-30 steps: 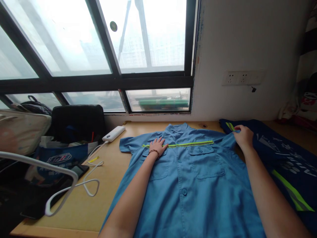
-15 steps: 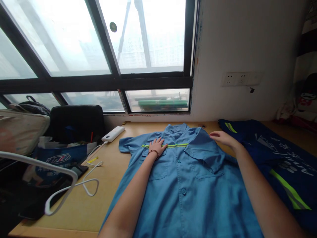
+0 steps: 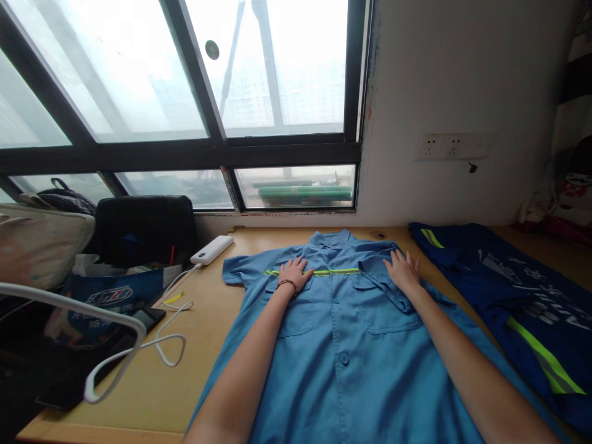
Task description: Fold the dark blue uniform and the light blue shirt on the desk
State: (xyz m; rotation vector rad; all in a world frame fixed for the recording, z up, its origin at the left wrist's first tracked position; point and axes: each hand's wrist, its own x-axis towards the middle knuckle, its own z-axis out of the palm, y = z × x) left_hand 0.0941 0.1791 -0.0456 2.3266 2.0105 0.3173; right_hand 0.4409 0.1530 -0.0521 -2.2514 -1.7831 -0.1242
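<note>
A blue short-sleeved work shirt [image 3: 319, 370] lies front side up, its collar toward the window and a yellow-green stripe across the chest. My left hand [image 3: 294, 275] rests flat on the stripe above one chest pocket, fingers spread. On the other side, my right hand [image 3: 402, 270] lies on the shirt near the shoulder, fingers apart and stretched out. The sleeve there is folded inward over the chest, partly covering the stripe and the pocket. The opposite sleeve [image 3: 235, 269] extends outward onto the table.
A white power bank [image 3: 211, 250] with a white cable [image 3: 160, 345] lies on the wooden table [image 3: 152, 401] at left. Dark blue clothing [image 3: 504, 277] with yellow-green strips lies at right. Bags and a black chair [image 3: 145, 225] stand left of the table.
My right hand has moved left and slightly down from the shirt's outer edge onto the folded sleeve, its fingers now spread. The fold lies flatter, showing more stripe and pocket. My left hand stays put.
</note>
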